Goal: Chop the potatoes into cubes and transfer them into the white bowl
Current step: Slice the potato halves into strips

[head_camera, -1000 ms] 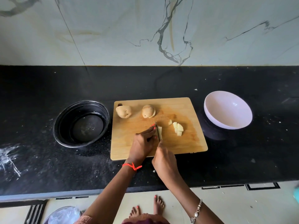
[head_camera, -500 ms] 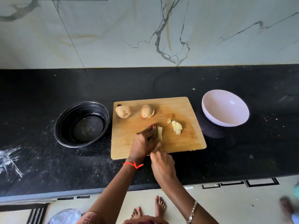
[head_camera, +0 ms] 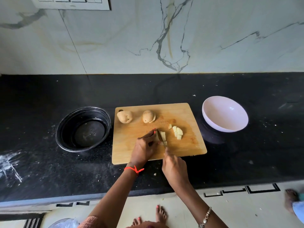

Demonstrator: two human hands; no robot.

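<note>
left hand (head_camera: pixel 144 148) holds a potato strip (head_camera: pixel 163 134), right hand (head_camera: pixel 174 167) grips the knife (head_camera: pixel 160 137).

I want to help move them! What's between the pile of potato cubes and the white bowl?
Only bare cutting board, then a strip of black counter, lies between the potato cubes and the white bowl, in the head view.

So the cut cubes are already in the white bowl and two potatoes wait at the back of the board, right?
Not quite. The head view shows the white bowl empty; the cut cubes lie on the board, right of the knife. The two potatoes do wait at its back.
</note>
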